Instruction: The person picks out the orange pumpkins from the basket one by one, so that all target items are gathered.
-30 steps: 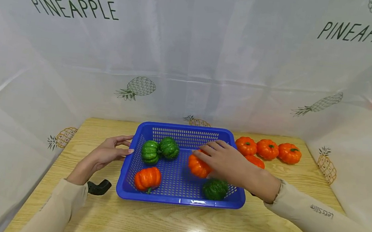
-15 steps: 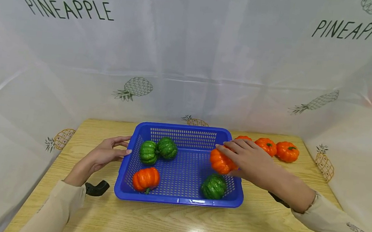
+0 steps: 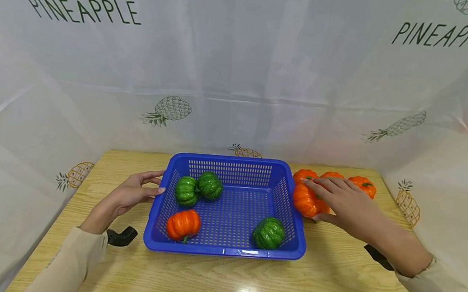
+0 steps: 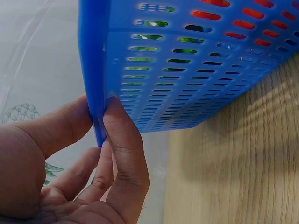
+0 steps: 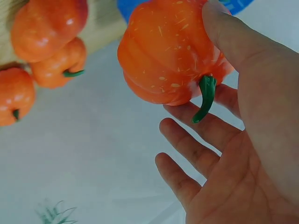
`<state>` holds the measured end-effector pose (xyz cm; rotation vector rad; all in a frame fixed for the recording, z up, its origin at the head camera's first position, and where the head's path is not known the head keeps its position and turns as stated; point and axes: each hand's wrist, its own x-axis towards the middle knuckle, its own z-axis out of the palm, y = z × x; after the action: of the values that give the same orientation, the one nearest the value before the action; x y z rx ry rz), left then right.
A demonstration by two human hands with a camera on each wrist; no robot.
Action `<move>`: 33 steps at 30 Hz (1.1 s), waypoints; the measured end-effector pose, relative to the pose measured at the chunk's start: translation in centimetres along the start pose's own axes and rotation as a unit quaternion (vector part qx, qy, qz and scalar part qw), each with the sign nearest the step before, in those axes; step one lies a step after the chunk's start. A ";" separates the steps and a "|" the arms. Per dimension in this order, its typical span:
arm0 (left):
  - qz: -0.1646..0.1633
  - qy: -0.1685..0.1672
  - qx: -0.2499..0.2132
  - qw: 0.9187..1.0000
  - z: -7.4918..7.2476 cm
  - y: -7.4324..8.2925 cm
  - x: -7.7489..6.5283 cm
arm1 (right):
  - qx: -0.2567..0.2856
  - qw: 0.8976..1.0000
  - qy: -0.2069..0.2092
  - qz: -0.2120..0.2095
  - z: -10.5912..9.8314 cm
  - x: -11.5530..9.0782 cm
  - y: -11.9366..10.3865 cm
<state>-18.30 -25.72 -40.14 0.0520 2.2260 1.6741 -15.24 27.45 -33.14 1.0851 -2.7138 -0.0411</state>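
Observation:
Thumb and fingers of my left hand point(image 3: 129, 193) pinch the left rim of the blue slotted basket point(image 3: 223, 252), the grip showing close up in the left wrist view. My right hand point(image 3: 351, 208) holds an orange toy pumpkin point(image 5: 163, 51) between thumb and fingers, its green stem toward the palm. In the head view this pumpkin is just outside the basket's right rim. Inside the basket lie a ribbed green pumpkin point(image 3: 186, 191), a darker green one point(image 3: 210, 185) touching it, another green one point(image 3: 269, 233) at front right, and an orange pumpkin point(image 3: 183, 225) at front left.
Behind the right hand, orange pumpkins stand along the table's back right, one point(image 3: 363, 186) at the far end and one point(image 3: 304, 175) beside the basket. The wooden table point(image 3: 185, 279) ends at a white pineapple-print curtain point(image 3: 242, 70). Dark wrist mounts point(image 3: 122, 236) jut out below both wrists.
My right hand has carried the orange pumpkin rightward, from over the basket to beyond its right rim. My left hand keeps its place on the left rim.

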 end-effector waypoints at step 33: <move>-0.001 0.000 0.002 1.000 0.0 0.0 0.0 | 0.026 0.996 0.002 0.088 4.5 -6.1 7.0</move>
<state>-18.32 -25.74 -40.18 0.0506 2.2291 1.6699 -16.66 36.47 -37.97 0.8540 -2.8105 0.0602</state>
